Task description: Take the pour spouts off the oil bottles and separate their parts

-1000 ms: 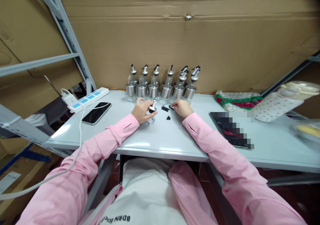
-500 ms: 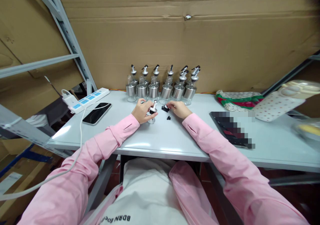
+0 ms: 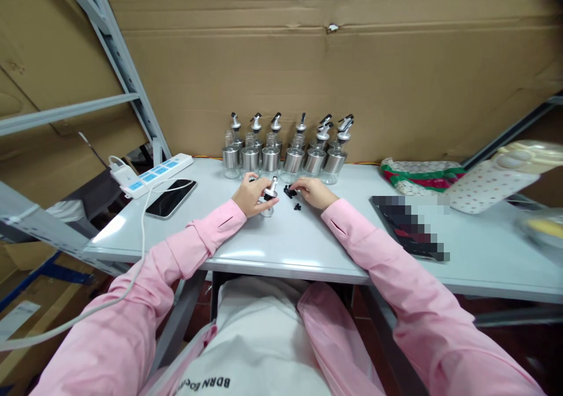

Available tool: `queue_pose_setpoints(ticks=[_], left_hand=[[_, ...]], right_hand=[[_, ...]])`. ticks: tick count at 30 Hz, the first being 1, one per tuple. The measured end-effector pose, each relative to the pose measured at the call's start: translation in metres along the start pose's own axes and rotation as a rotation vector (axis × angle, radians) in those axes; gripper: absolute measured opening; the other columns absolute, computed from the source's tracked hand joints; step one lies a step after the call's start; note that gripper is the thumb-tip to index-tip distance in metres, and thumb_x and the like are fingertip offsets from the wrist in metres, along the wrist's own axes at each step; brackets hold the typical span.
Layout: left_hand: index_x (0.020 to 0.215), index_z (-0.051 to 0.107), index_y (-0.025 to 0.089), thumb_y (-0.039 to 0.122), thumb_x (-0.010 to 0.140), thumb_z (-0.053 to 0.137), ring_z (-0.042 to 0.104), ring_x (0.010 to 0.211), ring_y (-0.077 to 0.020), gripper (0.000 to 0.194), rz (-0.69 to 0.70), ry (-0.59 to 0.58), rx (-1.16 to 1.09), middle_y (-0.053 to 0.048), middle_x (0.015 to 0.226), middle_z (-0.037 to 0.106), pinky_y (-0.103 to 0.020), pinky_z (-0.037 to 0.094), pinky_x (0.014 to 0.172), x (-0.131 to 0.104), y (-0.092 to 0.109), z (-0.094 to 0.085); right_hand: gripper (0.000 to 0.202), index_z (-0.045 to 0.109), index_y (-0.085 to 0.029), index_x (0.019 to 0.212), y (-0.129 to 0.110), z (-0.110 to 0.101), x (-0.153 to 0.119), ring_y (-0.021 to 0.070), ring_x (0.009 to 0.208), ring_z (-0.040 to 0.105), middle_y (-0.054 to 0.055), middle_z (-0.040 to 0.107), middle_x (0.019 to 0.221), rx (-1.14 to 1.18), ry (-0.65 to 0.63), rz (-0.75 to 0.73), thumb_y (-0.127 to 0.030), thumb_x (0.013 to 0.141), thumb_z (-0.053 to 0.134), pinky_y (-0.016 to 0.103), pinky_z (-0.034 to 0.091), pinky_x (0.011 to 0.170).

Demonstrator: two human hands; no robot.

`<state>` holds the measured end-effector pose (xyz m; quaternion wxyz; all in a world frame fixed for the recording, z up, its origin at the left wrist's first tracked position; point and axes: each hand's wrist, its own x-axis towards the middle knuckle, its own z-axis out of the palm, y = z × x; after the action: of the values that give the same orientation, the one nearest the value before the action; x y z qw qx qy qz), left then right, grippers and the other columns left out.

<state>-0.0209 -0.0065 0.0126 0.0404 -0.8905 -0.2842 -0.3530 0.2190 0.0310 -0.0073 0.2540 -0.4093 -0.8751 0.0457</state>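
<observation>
My left hand point(image 3: 254, 196) is closed around a silver pourer spout point(image 3: 272, 187) with a black collar. Clear glass point(image 3: 267, 212) shows just below the fingers; how it joins the spout is hidden. To the right, my right hand point(image 3: 313, 192) bends its fingertips together at a cluster of small black parts point(image 3: 288, 191) on the table; the exact grip is too small to make out fully. A few more black bits point(image 3: 298, 207) lie just in front. Behind both hands stand several glass bottles with steel bands point(image 3: 270, 159); the back ones carry silver spouts with black tips.
On the white table point(image 3: 281, 249), a phone point(image 3: 171, 198) and a power strip point(image 3: 158, 174) lie left, with a white cable point(image 3: 143, 232) crossing my left sleeve. Right are a blurred-out dark flat item point(image 3: 402, 226), a patterned cloth point(image 3: 420, 176) and a dotted white container point(image 3: 472, 186). Cardboard point(image 3: 281, 61) backs the table.
My right fingertips have shifted slightly left over the black parts, which now look more bunched. The left hand keeps its hold on the spout, nearly unmoved.
</observation>
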Motion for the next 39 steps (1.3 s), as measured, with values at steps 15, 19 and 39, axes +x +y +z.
queue_pose_setpoints(ticks=[15,19,39], left_hand=[[0.085,0.048,0.018,0.054,0.081,0.037,0.052,0.062,-0.0152,0.038,-0.014,-0.045,0.005,-0.001,0.070,0.059,-0.041,0.031,0.089,-0.0001,0.0002,-0.0004],[0.086,0.048,0.018,0.053,0.081,0.038,0.053,0.063,-0.0155,0.037,-0.019,-0.059,0.010,-0.001,0.071,0.059,-0.041,0.032,0.089,0.0001,0.0004,-0.0010],[0.084,0.048,0.018,0.054,0.081,0.037,0.053,0.062,-0.0157,0.038,-0.002,-0.051,0.010,-0.001,0.068,0.059,-0.040,0.032,0.089,0.0000,0.0006,-0.0002]], right_hand=[[0.042,0.066,-0.013,0.095,-0.0072,0.0031,-0.0013,0.0161,0.081,0.061,0.007,0.068,0.086,0.033,-0.060,-0.037,0.003,0.069,0.037,0.028,0.047,0.078],[0.042,0.066,-0.013,0.095,-0.0076,0.0031,-0.0014,0.0158,0.081,0.061,0.007,0.068,0.087,0.048,-0.049,-0.020,0.003,0.069,0.037,0.027,0.047,0.079],[0.041,0.069,-0.015,0.094,-0.0073,0.0083,-0.0021,0.0179,0.085,0.061,0.009,0.065,0.092,-0.006,-0.032,-0.077,0.000,0.072,0.039,0.032,0.049,0.083]])
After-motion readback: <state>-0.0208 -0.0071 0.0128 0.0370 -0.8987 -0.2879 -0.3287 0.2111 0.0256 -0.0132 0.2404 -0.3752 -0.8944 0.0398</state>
